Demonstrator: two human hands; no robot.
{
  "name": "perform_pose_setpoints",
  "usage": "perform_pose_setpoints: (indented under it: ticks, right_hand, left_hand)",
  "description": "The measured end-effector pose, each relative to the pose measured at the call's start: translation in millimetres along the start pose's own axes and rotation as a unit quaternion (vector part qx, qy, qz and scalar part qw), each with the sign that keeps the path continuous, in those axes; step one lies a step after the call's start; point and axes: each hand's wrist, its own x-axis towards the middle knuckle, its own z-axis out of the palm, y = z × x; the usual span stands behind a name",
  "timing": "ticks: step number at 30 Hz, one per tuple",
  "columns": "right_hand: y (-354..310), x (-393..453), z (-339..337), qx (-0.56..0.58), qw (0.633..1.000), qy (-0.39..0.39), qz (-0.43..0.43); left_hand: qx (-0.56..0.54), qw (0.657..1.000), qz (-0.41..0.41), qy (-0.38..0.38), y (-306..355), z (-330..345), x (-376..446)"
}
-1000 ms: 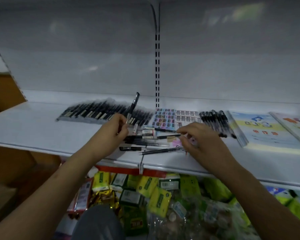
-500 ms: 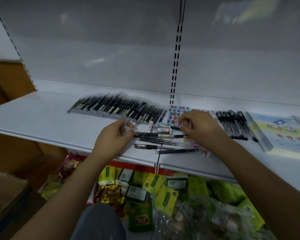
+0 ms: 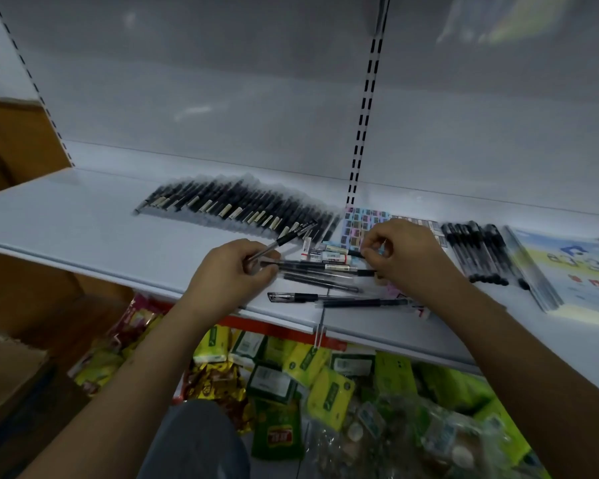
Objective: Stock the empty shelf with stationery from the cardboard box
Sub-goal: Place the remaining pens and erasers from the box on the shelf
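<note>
My left hand (image 3: 229, 271) grips a black pen (image 3: 284, 238) by its lower end; the pen slants up to the right, low over the white shelf (image 3: 83, 229). My right hand (image 3: 402, 257) has its fingers curled over a loose pile of pens (image 3: 325, 274) and small erasers (image 3: 329, 254), pinching something small that I cannot make out. A long row of black pens (image 3: 242, 209) lies behind my left hand. Two more pens (image 3: 325, 299) lie near the shelf's front edge. The cardboard box (image 3: 11, 385) sits at the lower left.
A colourful sticker sheet (image 3: 360, 223), a second group of black pens (image 3: 474, 250) and thin booklets (image 3: 574, 267) lie to the right on the shelf. Below the shelf are yellow and green packets (image 3: 308, 375). A slotted upright (image 3: 363, 115) runs up the back panel.
The pen in my left hand has tilted down from nearly upright to low over the shelf. My right hand shifted back over the pile. The camera turned left and down.
</note>
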Motion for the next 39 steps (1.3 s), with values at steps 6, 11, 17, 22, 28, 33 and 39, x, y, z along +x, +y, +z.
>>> perform_pose_setpoints:
  ticks: [6,11,17,22,28,33,39]
  right_hand:
    - [-15,-20,10,0.032,0.994,0.042,-0.099]
    - [-27,-29,14,0.03,0.995,-0.034,-0.09]
    - [-20,-38,22,0.038,0.993,-0.059,-0.1]
    - [-19,-44,23,0.008,0.995,-0.001,-0.096]
    - [-8,-45,28,0.0,0.995,0.086,-0.044]
    - [-10,-48,31,-0.024,0.99,0.138,-0.027]
    - [-12,-50,30,-0.019,0.993,0.113,-0.041]
  left_hand:
    - [-0.001,1.0,-0.006,-0.02,-2,-9,-2]
    - [-0.056,0.998,0.016,-0.04,-5,-15,-5]
    - [-0.099,0.982,0.031,-0.158,2,-21,-14]
    - [-0.1,0.982,0.033,-0.155,9,-26,-17]
    - [-0.19,0.981,-0.037,-0.017,9,-34,-17]
    - [-0.361,0.922,-0.088,0.114,31,-42,-5]
    - [-0.339,0.91,-0.088,0.221,41,-38,13]
